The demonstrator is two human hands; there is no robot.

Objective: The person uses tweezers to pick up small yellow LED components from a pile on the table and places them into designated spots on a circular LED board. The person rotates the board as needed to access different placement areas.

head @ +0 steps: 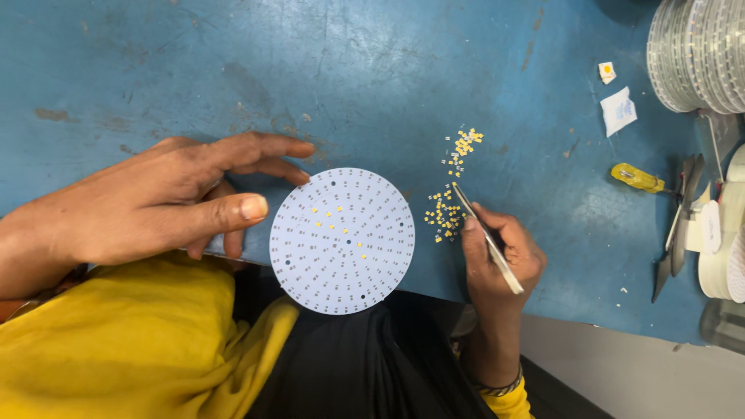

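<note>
Two hands: left hand open beside overhanging disc; right hand pinching tweezers.

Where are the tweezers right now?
In the head view, the tweezers are in the right hand, right of the round white board, tips down in the small yellow parts on the blue table.
</note>
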